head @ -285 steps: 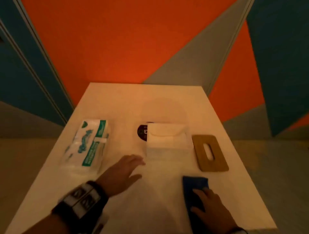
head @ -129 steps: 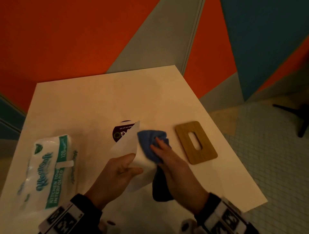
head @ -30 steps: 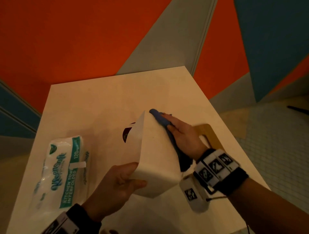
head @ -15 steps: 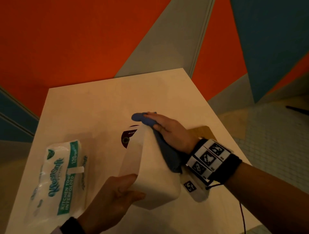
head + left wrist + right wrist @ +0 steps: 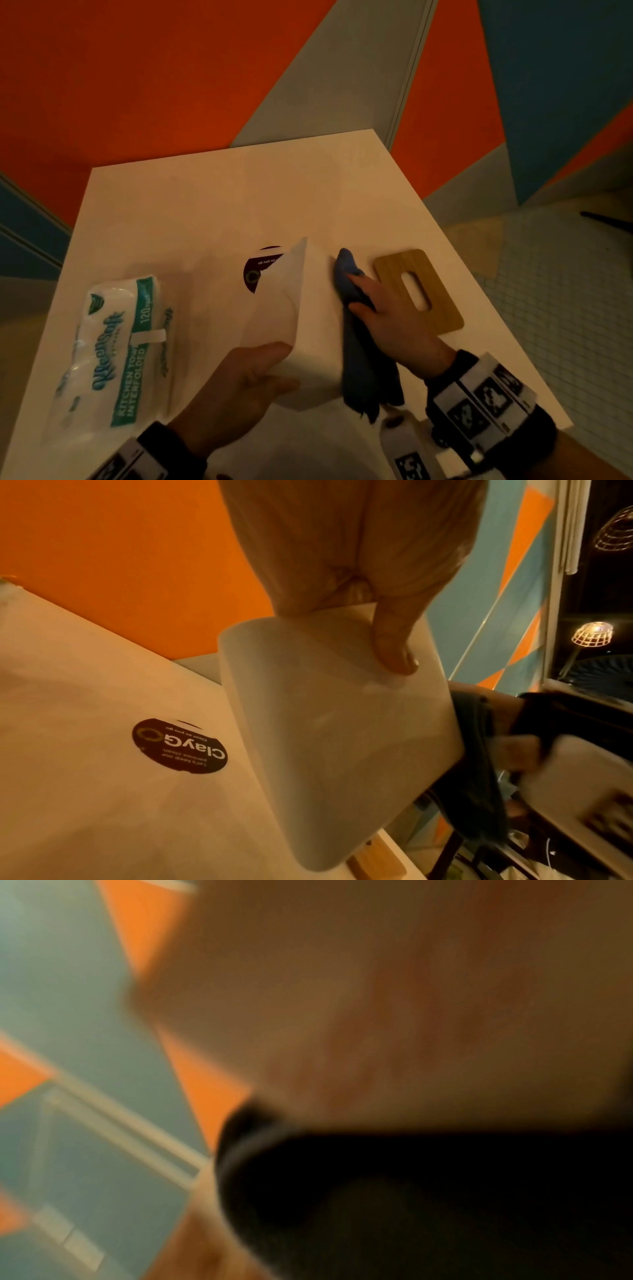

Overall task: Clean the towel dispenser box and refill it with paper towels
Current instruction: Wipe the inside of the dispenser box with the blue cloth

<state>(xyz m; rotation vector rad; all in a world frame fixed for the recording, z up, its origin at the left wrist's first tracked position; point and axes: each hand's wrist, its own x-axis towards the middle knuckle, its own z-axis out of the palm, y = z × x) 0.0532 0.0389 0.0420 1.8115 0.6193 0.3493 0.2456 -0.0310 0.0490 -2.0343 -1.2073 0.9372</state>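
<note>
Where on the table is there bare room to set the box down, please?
The far half of the table, beyond the round sticker, is bare. The strip between the towel pack and the box is free too. It is crowded between the box and the wooden lid, with the cloth.

The far half of the worktop (image 5: 239, 192), in the upper middle of the frame, lies bare. At lower left the pack of paper towels (image 5: 113, 353) blocks that side. The tilted white box (image 5: 308, 329) fills the centre, with the blue cloth (image 5: 356, 342) against its right face. At right the wooden lid (image 5: 435, 301) lies flat, with only a narrow strip between it and the cloth.
</note>
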